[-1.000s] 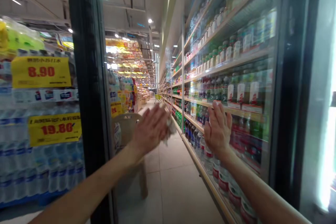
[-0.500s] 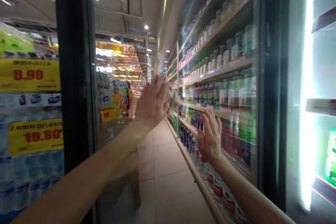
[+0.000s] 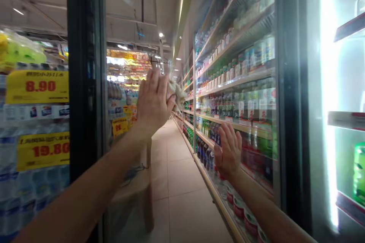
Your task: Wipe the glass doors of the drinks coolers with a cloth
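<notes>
Far left of your fingers, a yellow rectangular price card reading 8.90 [image 3: 37, 86] sits above a second yellow card reading 19.80 [image 3: 42, 151], both on a stack of shrink-wrapped clear plastic water bottles with blue labels [image 3: 25, 182]. Just right of those, and left of your left hand, runs a tall black door frame [image 3: 85, 83].

Your left hand [image 3: 152, 104] is raised, its fingers [image 3: 154, 83] curled around a crumpled white cloth [image 3: 176, 97], which bunches out at their right side. The cloth sits against a clear glass pane [image 3: 182, 34], though the exact contact is hard to judge.

Below and between your hands, a pale tiled floor [image 3: 179, 171] runs away down the aisle. Your right hand [image 3: 229, 152] is lower, open and empty, with its fingers [image 3: 229, 138] spread wide and the palm turned to the glass; you cannot tell whether they are touching it.

Right of those fingers stand long shelves of bottled drinks with green, red and dark caps and labels [image 3: 236, 102]. Further right are another black door frame [image 3: 291, 83] and a brightly lit cooler interior holding a green bottle [image 3: 359, 174].
</notes>
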Tool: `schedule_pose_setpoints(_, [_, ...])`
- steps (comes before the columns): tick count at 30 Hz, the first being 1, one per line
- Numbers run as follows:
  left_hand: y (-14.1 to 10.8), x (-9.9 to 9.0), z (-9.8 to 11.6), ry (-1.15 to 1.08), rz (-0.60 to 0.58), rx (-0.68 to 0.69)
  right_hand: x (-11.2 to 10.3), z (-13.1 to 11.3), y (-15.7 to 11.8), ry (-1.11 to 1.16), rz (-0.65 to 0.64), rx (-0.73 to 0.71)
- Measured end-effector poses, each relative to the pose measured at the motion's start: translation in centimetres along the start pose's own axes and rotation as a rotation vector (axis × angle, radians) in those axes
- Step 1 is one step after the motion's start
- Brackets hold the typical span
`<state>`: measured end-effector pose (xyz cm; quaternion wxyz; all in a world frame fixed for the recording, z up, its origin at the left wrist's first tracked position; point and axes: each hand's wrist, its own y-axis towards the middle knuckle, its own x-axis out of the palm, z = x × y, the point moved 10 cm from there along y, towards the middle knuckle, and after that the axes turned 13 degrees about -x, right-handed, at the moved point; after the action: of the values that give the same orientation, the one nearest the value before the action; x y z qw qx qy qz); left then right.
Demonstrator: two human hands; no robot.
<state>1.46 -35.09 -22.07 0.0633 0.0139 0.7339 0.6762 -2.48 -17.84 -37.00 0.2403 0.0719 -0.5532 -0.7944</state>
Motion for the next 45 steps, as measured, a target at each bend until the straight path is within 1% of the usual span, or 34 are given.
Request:
schedule_pose_setpoints(1, [-0.7,0.0,0.6,-0.006,0.009,0.023,0.0,0.0,0.0,-0.003,-0.001,-0.001])
schedule_pose_setpoints(2, [-2.2,0.3,2.1,-0.017,0.015,0.110,-0.1,0.1,0.0,-0.005,-0.002,-0.003])
schedule_pose_setpoints(4, [-6.6,1.4,6.2,-0.039,0.007,0.389,-0.1,0.2,0.0,-0.009,-0.010,-0.002])
schedule_pose_setpoints(5, [-9.0,1.9,8.3,-0.057,-0.012,0.563,-0.1,0.2,0.0,-0.009,-0.015,0.002])
schedule_pose_setpoints(6, [-10.4,2.3,9.4,-0.060,-0.033,0.669,-0.1,0.3,-0.1,-0.009,-0.019,0.006])
schedule_pose_setpoints(7, [-10.6,2.5,9.7,-0.052,-0.043,0.703,-0.1,0.3,0.0,-0.009,-0.026,0.010])
schedule_pose_setpoints(8, [-9.5,2.3,9.1,-0.033,-0.042,0.669,-0.1,0.3,0.0,-0.007,-0.032,0.013])
schedule_pose_setpoints(9, [-7.3,1.9,7.6,-0.002,-0.022,0.556,-0.1,0.3,0.0,-0.004,-0.039,0.015])
schedule_pose_setpoints(11, [-2.5,0.5,3.4,0.056,0.025,0.265,-0.1,0.2,0.1,-0.002,-0.053,0.016])
schedule_pose_setpoints(12, [-0.9,-0.4,1.5,0.064,0.060,0.150,0.0,0.1,0.1,-0.002,-0.059,0.018])
schedule_pose_setpoints(13, [-0.4,-0.9,0.4,0.068,0.068,0.102,0.0,0.1,0.2,-0.001,-0.064,0.019])
schedule_pose_setpoints(14, [-0.9,-1.2,0.3,0.063,0.076,0.117,0.1,0.0,0.2,0.002,-0.067,0.022])
schedule_pose_setpoints(15, [-2.3,-1.2,1.1,0.046,0.076,0.186,0.1,0.0,0.2,0.005,-0.065,0.026])
schedule_pose_setpoints(17, [-7.0,-0.4,4.2,0.002,0.031,0.431,0.2,-0.1,0.3,0.017,-0.059,0.034])
schedule_pose_setpoints(19, [-11.5,1.1,7.0,-0.032,-0.079,0.672,0.3,-0.1,0.3,0.039,-0.042,0.033])
schedule_pose_setpoints(20, [-12.2,1.4,7.6,-0.048,-0.089,0.719,0.2,-0.2,0.3,0.053,-0.028,0.029])
schedule_pose_setpoints(21, [-11.5,1.5,7.4,-0.052,-0.081,0.687,0.2,-0.3,0.3,0.070,-0.015,0.026])
schedule_pose_setpoints(22, [-9.8,1.5,6.7,-0.047,-0.054,0.599,0.2,-0.3,0.2,0.087,-0.007,0.024])
schedule_pose_setpoints(24, [-5.0,1.3,4.0,-0.020,0.010,0.321,0.1,-0.3,0.1,0.113,0.005,0.024])
schedule_pose_setpoints(25, [-3.3,1.3,2.9,-0.024,0.035,0.222,0.1,-0.3,0.1,0.120,0.008,0.023])
schedule_pose_setpoints(26, [-2.3,1.3,2.6,-0.044,0.044,0.192,0.1,-0.3,0.1,0.124,0.013,0.023])
schedule_pose_setpoints(27, [-2.1,1.6,3.0,-0.074,0.034,0.228,0.1,-0.3,0.2,0.125,0.019,0.026])
schedule_pose_setpoints(28, [-2.7,2.0,4.1,-0.111,0.011,0.319,0.1,-0.4,0.4,0.122,0.031,0.030])
schedule_pose_setpoints(30, [-5.3,2.6,6.4,-0.186,-0.053,0.518,0.2,-0.9,1.2,0.127,0.046,0.008])
schedule_pose_setpoints(31, [-6.5,2.6,6.9,-0.218,-0.078,0.572,0.4,-1.6,1.8,0.137,0.037,-0.033])
schedule_pose_setpoints(32, [-7.3,2.5,6.8,-0.241,-0.090,0.584,0.8,-2.4,2.5,0.146,0.014,-0.086])
schedule_pose_setpoints(33, [-7.7,2.2,6.1,-0.252,-0.090,0.562,1.3,-3.3,3.1,0.152,-0.018,-0.139])
schedule_pose_setpoints(35, [-7.8,1.5,3.7,-0.233,-0.083,0.491,2.2,-4.8,4.2,0.143,-0.081,-0.204])
schedule_pose_setpoints(37, [-7.2,1.1,0.7,-0.162,-0.069,0.384,2.6,-5.8,5.1,0.114,-0.093,-0.202])
schedule_pose_setpoints(39, [-6.5,0.9,-2.0,-0.096,-0.013,0.246,2.7,-6.7,6.1,0.087,-0.073,-0.170])
schedule_pose_setpoints(41, [-6.2,1.0,-3.6,-0.053,0.047,0.132,3.2,-7.1,7.0,0.054,-0.087,-0.143])
schedule_pose_setpoints(43, [-6.2,1.4,-4.0,-0.034,0.073,0.081,3.5,-6.5,7.4,0.017,-0.109,-0.183])
schedule_pose_setpoints(44, [-6.3,1.7,-3.9,-0.028,0.074,0.073,3.4,-5.3,7.4,-0.008,-0.111,-0.203])
schedule_pose_setpoints(45, [-6.3,2.0,-3.8,-0.026,0.072,0.069,2.7,-3.1,7.1,-0.045,-0.090,-0.191])
